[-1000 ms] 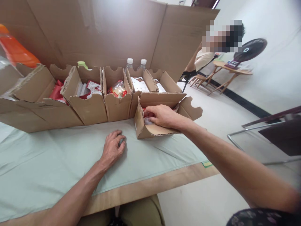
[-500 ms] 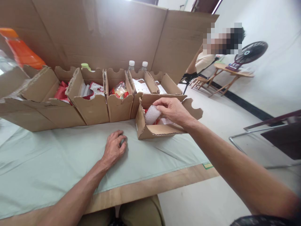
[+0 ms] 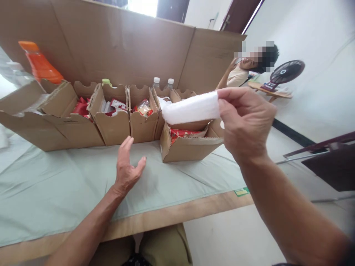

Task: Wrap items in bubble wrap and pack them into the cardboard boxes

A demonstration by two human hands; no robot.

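Note:
My right hand point(image 3: 244, 122) pinches one end of a white strip of bubble wrap point(image 3: 191, 108), raised above a small cardboard box point(image 3: 191, 149). The strip stretches left from my fingertips and hides part of the boxes behind. Inside the small box lies a red printed packet point(image 3: 181, 133). My left hand point(image 3: 127, 166) hovers over or just touches the pale green cloth point(image 3: 83, 188), left of the box. Its thumb and fingers are apart, with nothing between them.
A row of cardboard bins point(image 3: 116, 129) holds red and clear packets. Behind them stand an orange bottle point(image 3: 44, 66), clear bottles with white caps point(image 3: 156, 82) and a tall cardboard screen point(image 3: 124, 48). A person point(image 3: 237, 75) sits beyond, near a black fan point(image 3: 288, 72).
My right hand has lifted the bubble wrap up out of the small box. My left hand has risen and its fingers have straightened. The view has tilted up slightly.

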